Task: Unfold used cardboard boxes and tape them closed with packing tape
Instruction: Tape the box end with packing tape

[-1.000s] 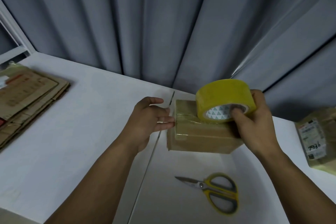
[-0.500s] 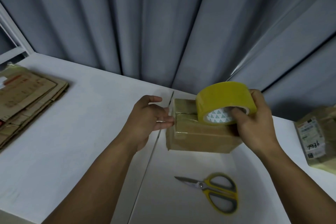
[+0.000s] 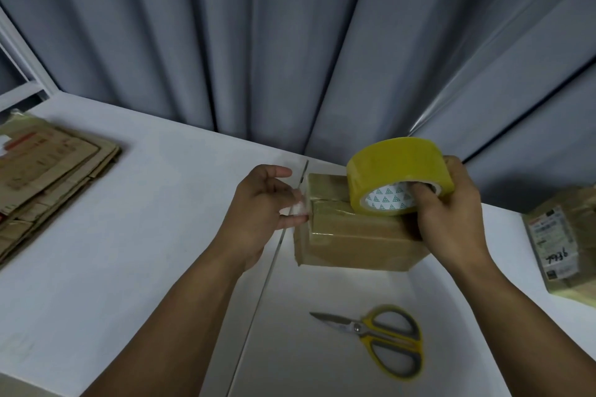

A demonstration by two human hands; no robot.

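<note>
The right hand (image 3: pixel 451 226) clasps the seemingly light, stiff tape roll (image 3: pixel 396 164) through its core; the left hand (image 3: pixel 258 203), fingers straight, steadies the box (image 3: pixel 354 242).

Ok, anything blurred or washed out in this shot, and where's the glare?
Head view: the left hand shows fingertips smeared into a pale blur against the box. Head view: a bright glare streak runs down the curtain at right. Head view: wide-angle distortion fans the curtain folds outward. Head view: tape roll and scissors read fairly sharp.
</note>
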